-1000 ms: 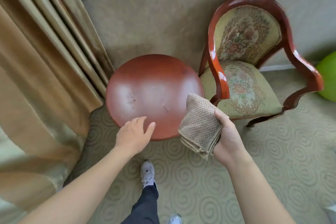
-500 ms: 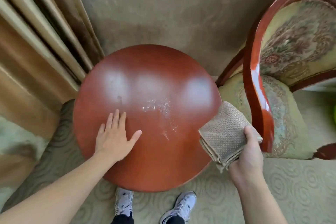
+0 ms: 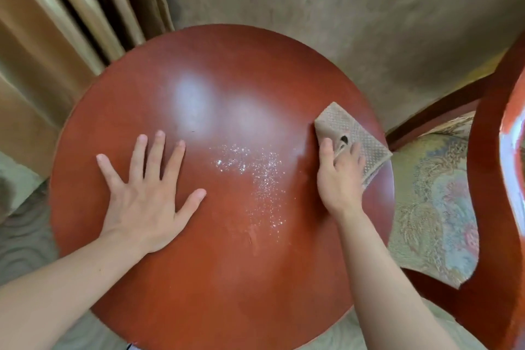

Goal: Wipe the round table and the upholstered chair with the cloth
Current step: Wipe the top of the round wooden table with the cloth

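The round red-brown table (image 3: 199, 278) fills the middle of the view. White crumbs or powder (image 3: 255, 173) are scattered near its centre. My left hand (image 3: 147, 193) lies flat on the tabletop at the left, fingers spread, holding nothing. My right hand (image 3: 339, 176) presses a folded beige waffle cloth (image 3: 358, 133) onto the table's right side, just right of the crumbs. The upholstered chair (image 3: 434, 207) stands at the right, its floral seat showing behind a glossy red wooden arm (image 3: 494, 179).
Beige curtains (image 3: 56, 37) hang at the upper left, close to the table's edge. A tan wall (image 3: 341, 8) runs behind the table. Patterned carpet (image 3: 22, 241) shows at the lower left.
The view has closed in over the table. My right hand brought the cloth from beside the table's edge onto the tabletop. My left hand has spread flatter on the table.
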Demonstrator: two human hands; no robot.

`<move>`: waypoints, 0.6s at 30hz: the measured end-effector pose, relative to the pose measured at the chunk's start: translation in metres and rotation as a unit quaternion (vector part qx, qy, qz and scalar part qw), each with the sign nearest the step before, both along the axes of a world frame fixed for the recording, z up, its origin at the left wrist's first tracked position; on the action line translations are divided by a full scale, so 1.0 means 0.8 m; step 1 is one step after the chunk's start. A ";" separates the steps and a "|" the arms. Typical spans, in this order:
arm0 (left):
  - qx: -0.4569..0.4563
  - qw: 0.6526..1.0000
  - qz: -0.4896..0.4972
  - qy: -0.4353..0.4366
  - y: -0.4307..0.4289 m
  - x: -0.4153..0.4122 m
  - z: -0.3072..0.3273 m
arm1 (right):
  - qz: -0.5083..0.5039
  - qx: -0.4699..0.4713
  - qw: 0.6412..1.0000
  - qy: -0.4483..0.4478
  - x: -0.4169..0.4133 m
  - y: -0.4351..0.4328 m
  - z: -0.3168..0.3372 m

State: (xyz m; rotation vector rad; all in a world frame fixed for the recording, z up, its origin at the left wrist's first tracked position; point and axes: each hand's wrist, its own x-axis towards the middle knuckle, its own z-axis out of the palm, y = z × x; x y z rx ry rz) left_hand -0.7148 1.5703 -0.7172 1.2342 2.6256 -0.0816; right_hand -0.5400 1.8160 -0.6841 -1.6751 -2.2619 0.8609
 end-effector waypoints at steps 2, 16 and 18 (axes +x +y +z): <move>0.001 1.000 -0.003 0.005 -0.001 -0.001 -0.001 | 0.014 0.009 1.000 -0.006 -0.013 -0.006 -0.012; -0.033 0.999 -0.005 -0.011 0.001 -0.001 0.006 | 0.298 -0.075 0.951 0.016 -0.111 -0.032 -0.009; -0.032 0.999 -0.005 -0.012 0.002 -0.002 0.007 | 0.328 -0.080 0.941 0.006 -0.107 -0.048 -0.008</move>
